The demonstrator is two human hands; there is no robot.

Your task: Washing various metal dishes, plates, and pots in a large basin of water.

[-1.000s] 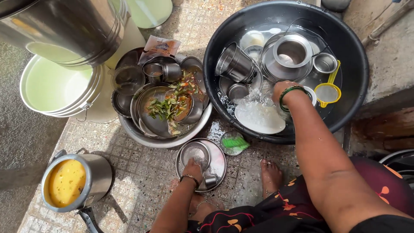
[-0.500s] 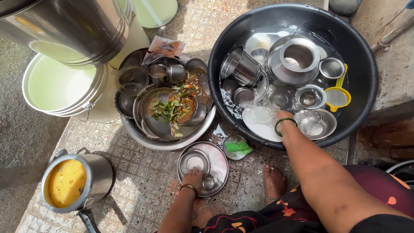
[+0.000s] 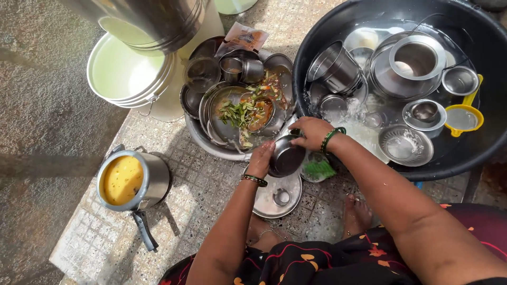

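Bowl in hands: one small round steel bowl (image 3: 285,157), held tilted above the flat steel plate (image 3: 277,196) on the tiled floor, between the two big basins.
Left hand (image 3: 262,159): fingers closed on the left rim of the bowl; forearm comes up from below, with one bangle at the wrist.
Right hand (image 3: 312,132): fingers curled over the top right rim of the bowl, gripping it; green bangles at the wrist, forearm runs along the tub edge.
Basins: two; one large black plastic tub (image 3: 475,158) with water and several steel vessels, and one wide steel basin (image 3: 203,141) full of dirty plates with food scraps.
Strainer: one, yellow (image 3: 462,119), in the tub.
Pot: one steel pot with yellow liquid (image 3: 131,180), well apart on the left.
Open room: little; bare floor only left of the plate.
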